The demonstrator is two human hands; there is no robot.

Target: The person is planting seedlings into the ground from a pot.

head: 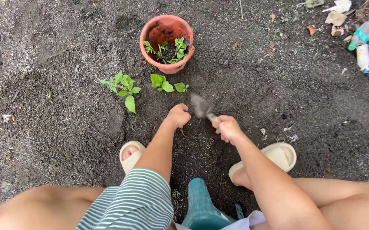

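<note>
Gripped trowel (201, 107) in right hand (228, 128), left hand (179, 116) fisted on soil (65, 127); set three seedlings (124, 87), left more in pot (167, 42).

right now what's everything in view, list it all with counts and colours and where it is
flowerpot: one, terracotta orange, top centre on the soil, small green plants inside
seedlings: a few, green, planted in the soil just below the flowerpot
trowel: one, grey blade, motion-blurred, over the soil between the hands
plastic bottles: about two, clear with green and blue parts, top right corner
dry leaves and litter: several bits, tan and white, top right
watering can: one, teal, bottom centre between the knees
soil: dark, fills the ground
sandals: two, cream, on the feet
left hand: closed, at the soil by the seedlings
right hand: gripping the trowel handle
</note>
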